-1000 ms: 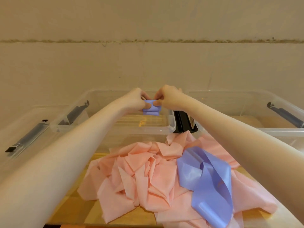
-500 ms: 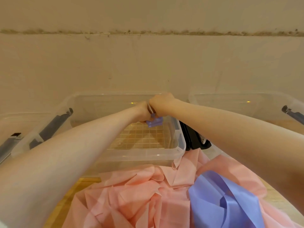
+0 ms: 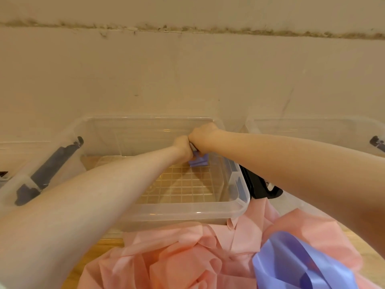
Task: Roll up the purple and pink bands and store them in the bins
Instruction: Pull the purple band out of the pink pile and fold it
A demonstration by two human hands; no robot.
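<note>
Risk: unrolling of purple roll, pinched between left hand and right hand, upon release into bin below.

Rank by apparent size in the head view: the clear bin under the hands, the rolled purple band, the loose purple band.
1. Clear bin
2. Loose purple band, though it is nearer the camera and cut off
3. Rolled purple band, partly hidden by both hands

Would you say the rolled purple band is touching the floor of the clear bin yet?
Cannot tell. In the head view, both hands hold the rolled purple band low inside the clear bin, hiding any gap underneath.
</note>
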